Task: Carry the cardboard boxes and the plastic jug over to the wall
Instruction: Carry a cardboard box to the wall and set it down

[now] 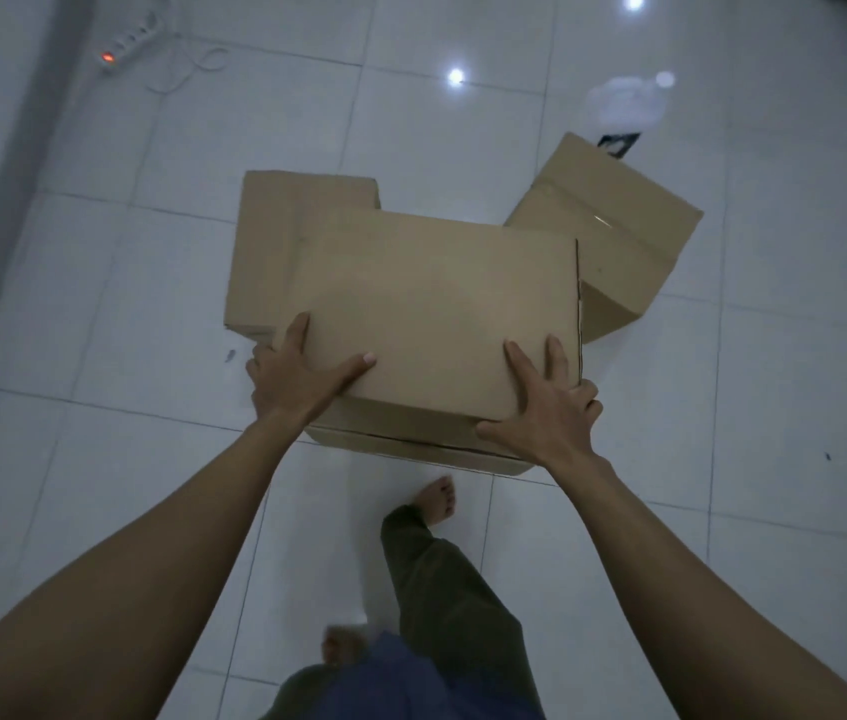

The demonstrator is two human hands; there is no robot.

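Note:
A closed cardboard box point(437, 304) lies at the centre, over a lower cardboard box point(411, 449) of which only the front edge shows. My left hand point(301, 371) grips its near left corner, thumb and forefinger on top and the other fingers round the side. At the near right corner my right hand point(551, 407) grips it too, two fingers on top and the thumb on the front face. A third box point(275, 241) stands behind on the left. A fourth box point(613, 226) lies turned at the back right. The translucent plastic jug point(624, 101) sits blurred beyond it.
White floor tiles run all around. The wall's base point(5, 200) runs along the left edge. A power strip point(125, 44) with a red light and a looped cable lies near it at the top left. My bare foot point(439, 498) stands just before the boxes.

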